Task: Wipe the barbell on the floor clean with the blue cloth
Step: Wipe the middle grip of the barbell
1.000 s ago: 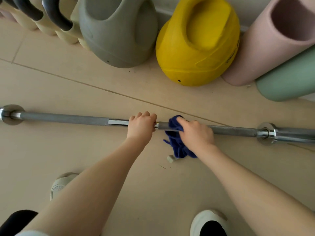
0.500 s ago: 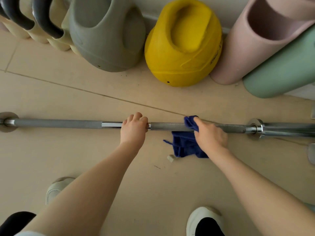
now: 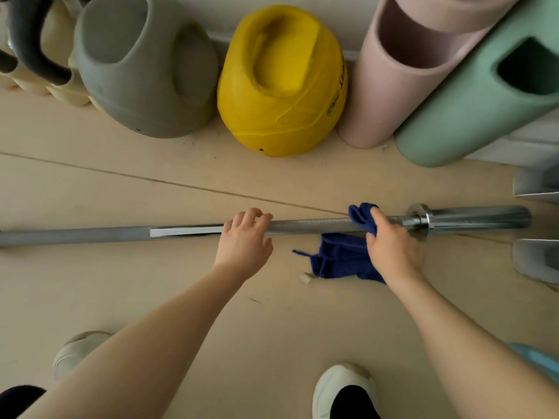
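Note:
The steel barbell (image 3: 187, 231) lies left to right across the beige floor, its right collar (image 3: 420, 220) and sleeve near the frame's right side. My left hand (image 3: 245, 240) sits at the bar's middle with its fingers curled over the shaft. My right hand (image 3: 391, 246) grips the blue cloth (image 3: 341, 258) around the knurled shaft just left of the collar. Part of the cloth folds over the top of the bar, and the rest trails on the floor in front of it.
Behind the bar stand a grey kettlebell (image 3: 142, 71), a yellow kettlebell (image 3: 281, 86), a pink roller (image 3: 402, 86) and a green roller (image 3: 484, 101). White objects (image 3: 538, 258) lie by the right sleeve. My shoes (image 3: 344, 388) are near the bottom edge.
My right hand has slid the blue cloth rightward along the shaft, from beside my left hand to near the collar. My left hand stays on the bar.

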Available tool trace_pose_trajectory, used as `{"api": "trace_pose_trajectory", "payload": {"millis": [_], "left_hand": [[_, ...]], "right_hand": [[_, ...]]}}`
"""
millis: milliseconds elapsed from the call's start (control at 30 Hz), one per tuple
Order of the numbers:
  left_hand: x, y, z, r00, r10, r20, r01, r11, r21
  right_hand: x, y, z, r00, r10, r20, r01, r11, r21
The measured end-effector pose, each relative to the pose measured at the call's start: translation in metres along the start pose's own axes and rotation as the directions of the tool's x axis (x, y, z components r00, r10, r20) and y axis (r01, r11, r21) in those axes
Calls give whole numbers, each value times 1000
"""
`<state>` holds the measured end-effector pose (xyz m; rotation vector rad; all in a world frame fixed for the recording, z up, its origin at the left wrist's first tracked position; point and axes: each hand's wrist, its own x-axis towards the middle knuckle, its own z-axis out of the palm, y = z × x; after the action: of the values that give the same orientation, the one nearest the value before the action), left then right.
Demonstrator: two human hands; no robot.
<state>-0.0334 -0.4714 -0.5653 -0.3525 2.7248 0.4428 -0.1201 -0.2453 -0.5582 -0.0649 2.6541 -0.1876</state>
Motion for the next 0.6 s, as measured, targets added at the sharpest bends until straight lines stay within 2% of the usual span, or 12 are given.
{"api": "trace_pose_trajectory", "payload": {"millis": [67, 100, 300, 367, 433, 500, 600], "left_hand": [[4, 14, 6, 997, 74, -24, -74, 997, 2], [5, 21, 10, 995, 89, -35, -89, 996, -2], [22, 48, 24, 991, 129, -25, -127, 989, 76], [24, 49, 24, 992, 120, -34, -116, 988, 98], [25, 49, 24, 989, 134, -61, -127, 987, 102], [26, 48, 25, 984, 160, -84, -147, 979, 144], [27, 51, 26, 978, 175, -115, -155, 974, 165]], "right_hand": [[4, 14, -3, 994, 100, -35, -99, 994, 41], [5, 14, -2, 994, 104, -38, -103, 994, 42], [0, -2, 13, 992, -119, 29, 119, 993, -1], [0, 16, 9, 999, -44, -10, 44, 999, 10], [-1, 37, 1, 986, 147, -84, -138, 985, 108], [-1, 45, -1, 959, 262, -109, -241, 955, 175], [-2, 23, 2, 973, 210, -96, -188, 962, 200]]}}
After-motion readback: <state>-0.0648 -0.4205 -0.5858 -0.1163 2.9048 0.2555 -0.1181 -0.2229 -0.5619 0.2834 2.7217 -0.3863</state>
